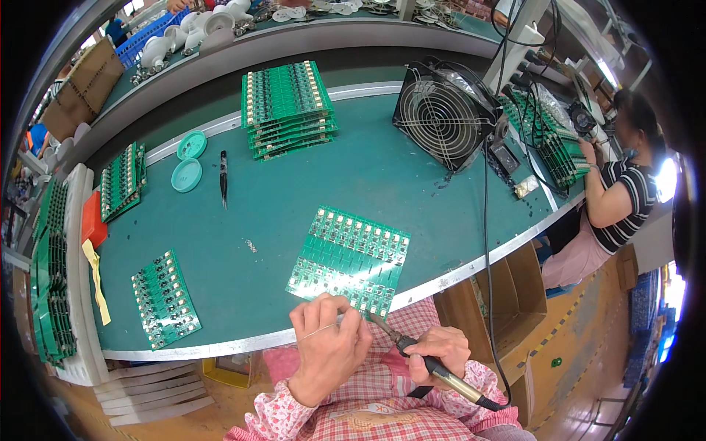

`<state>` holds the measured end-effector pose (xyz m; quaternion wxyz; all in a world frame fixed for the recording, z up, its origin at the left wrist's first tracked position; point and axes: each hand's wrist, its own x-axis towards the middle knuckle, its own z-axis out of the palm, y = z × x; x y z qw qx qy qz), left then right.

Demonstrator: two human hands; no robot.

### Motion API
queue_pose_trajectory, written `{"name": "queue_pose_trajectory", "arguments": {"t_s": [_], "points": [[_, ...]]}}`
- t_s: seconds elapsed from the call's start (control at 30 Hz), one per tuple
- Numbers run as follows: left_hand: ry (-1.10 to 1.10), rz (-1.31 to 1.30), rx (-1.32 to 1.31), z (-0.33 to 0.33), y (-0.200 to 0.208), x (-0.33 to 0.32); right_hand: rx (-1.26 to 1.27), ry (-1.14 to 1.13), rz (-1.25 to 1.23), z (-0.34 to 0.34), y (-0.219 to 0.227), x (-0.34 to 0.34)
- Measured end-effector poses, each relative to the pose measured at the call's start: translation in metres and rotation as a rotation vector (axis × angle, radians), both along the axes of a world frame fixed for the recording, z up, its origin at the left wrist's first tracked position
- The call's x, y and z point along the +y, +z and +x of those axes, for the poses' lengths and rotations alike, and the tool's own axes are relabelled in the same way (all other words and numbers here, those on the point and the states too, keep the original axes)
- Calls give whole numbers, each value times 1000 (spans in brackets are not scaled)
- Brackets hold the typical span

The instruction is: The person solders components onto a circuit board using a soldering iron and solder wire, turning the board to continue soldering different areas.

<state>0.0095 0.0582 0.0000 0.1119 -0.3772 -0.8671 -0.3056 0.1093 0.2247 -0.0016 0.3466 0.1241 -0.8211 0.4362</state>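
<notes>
Circuit board panel [349, 257], green, lies flat on the green bench mat [257, 195], near the front metal edge [441, 283], right in front of the person. Head view: workshop bench, curved shelf [353, 33] behind, co-worker [625, 180] in a striped top at the right, open cardboard box [518, 294] below the bench edge. Left hand [331, 345]: fingers curled in close, tips at the panel's near edge, thin pale wire [318, 331] across them; can't tell what they pinch. Right hand [439, 351]: fingers wrapped around the soldering iron [462, 388], tip angled to the panel's near edge, contact unclear. Counts: 1 panel at the hands, 1 smaller board [165, 301] to the left, 1 iron, 1 fan [441, 121], 1 pair of tweezers [223, 180], 2 round turquoise dishes [187, 176], 1 rear board stack [287, 95], several layers, exact number unreadable.
</notes>
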Motion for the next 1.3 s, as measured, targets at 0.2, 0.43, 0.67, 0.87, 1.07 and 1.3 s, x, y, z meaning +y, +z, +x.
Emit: {"name": "queue_pose_trajectory", "arguments": {"t_s": [0.2, 0.43, 0.67, 0.87, 1.07, 1.3], "points": [[0, -2, 6, -2, -1, -1, 1, 1, 166, -3, 5, 2], [-22, 18, -10, -3, -1, -4, 73, 31, 386, -4, 8, -1], [-50, 71, -25, -3, -2, -8, -4, 17, 184, -1, 13, 4], [-54, 103, -21, -1, -4, -9, 64, -67, -154, 8, 8, 8], [45, 94, -36, 4, -1, -2, -72, -248, -274, 24, 6, 18], [-14, 52, -12, 1, -2, -6, -6, -135, -226, 10, 6, 1]]}}
